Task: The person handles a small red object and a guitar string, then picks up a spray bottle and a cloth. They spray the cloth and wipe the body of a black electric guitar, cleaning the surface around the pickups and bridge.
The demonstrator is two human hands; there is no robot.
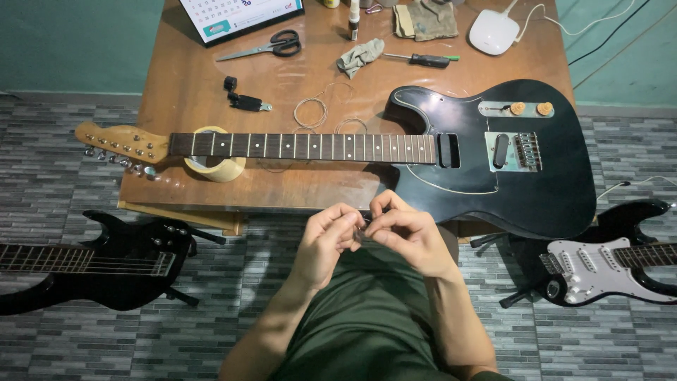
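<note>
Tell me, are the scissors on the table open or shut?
Shut: the scissors lie flat on the table, blades together in one line, handles side by side.

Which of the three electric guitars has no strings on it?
The black guitar lying across the wooden table; its fretboard is bare, unlike the two on floor stands.

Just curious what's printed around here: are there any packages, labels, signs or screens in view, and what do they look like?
Desk calendar: far edge of the wooden table, left of middle; white page with a date grid, a teal patch, dark frame.
No packages, signs or screens show.
</note>
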